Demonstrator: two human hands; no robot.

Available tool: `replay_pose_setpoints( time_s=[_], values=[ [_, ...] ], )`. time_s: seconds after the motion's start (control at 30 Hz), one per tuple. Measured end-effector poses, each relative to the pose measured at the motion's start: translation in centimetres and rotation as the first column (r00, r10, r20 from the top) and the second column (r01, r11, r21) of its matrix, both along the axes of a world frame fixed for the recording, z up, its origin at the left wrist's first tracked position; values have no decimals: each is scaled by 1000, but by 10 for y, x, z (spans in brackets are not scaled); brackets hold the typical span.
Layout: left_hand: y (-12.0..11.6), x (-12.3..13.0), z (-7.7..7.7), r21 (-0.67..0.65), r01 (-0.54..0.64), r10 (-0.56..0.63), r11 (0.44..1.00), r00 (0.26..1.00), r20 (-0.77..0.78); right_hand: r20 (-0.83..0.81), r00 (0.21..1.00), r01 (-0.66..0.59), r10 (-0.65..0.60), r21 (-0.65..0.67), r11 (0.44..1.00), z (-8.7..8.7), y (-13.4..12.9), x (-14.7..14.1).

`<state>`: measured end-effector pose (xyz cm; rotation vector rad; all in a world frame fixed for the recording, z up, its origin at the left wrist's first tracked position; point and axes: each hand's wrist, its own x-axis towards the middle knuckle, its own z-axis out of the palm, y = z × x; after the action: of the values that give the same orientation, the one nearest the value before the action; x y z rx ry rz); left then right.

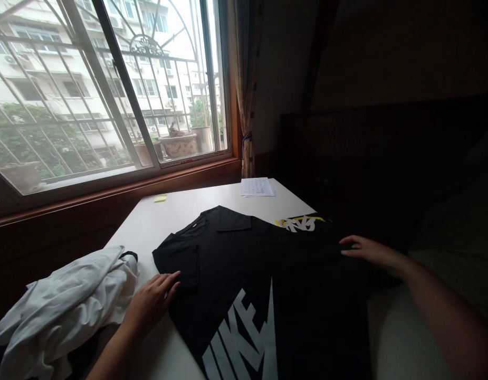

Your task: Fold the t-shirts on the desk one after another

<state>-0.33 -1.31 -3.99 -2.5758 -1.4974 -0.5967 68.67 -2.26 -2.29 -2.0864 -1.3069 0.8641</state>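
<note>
A black T-shirt (236,264) lies spread on the white table, its collar toward the window and its short sleeves folded in over the body. Large grey letters reading NIKE (236,332) run across it beside a pointed grey shape. My left hand (152,295) rests open at the shirt's left edge, fingertips by the folded sleeve. Over on the right, my right hand (362,250) has its fingers stretched out and apart, beside dark cloth. Whether it touches that cloth is too dark to tell. A white and yellow print (299,222) shows on black cloth at the shirt's far right.
Crumpled white clothes (77,295) are heaped at the table's left edge. Written papers (258,187) and a yellow sticky note (160,198) lie at the back of the white table (144,216). Beyond stand a barred window (121,95) and a tied curtain (247,105).
</note>
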Motion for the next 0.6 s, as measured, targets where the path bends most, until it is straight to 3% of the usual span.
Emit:
replay_pose_setpoints(
  time_s=[0.17, 0.23, 0.4, 0.6],
  values=[
    [-15, 4, 16, -63, 224, -221, 973, 974, 42, -75, 973, 230, -220, 190, 954, -1, 28, -16],
    [-18, 4, 18, -83, 263, -256, 961, 963, 87, -114, 965, 255, -238, 181, 950, -1, 32, -26],
    [-10, 1, 14, -64, 211, -203, 975, 973, 108, -111, 968, 226, -223, 18, 974, 6, 18, -46],
    [7, -17, -4, -65, 125, -124, 990, 992, 20, -232, 972, 7, -33, -112, 994, 10, -11, -40]
  ],
)
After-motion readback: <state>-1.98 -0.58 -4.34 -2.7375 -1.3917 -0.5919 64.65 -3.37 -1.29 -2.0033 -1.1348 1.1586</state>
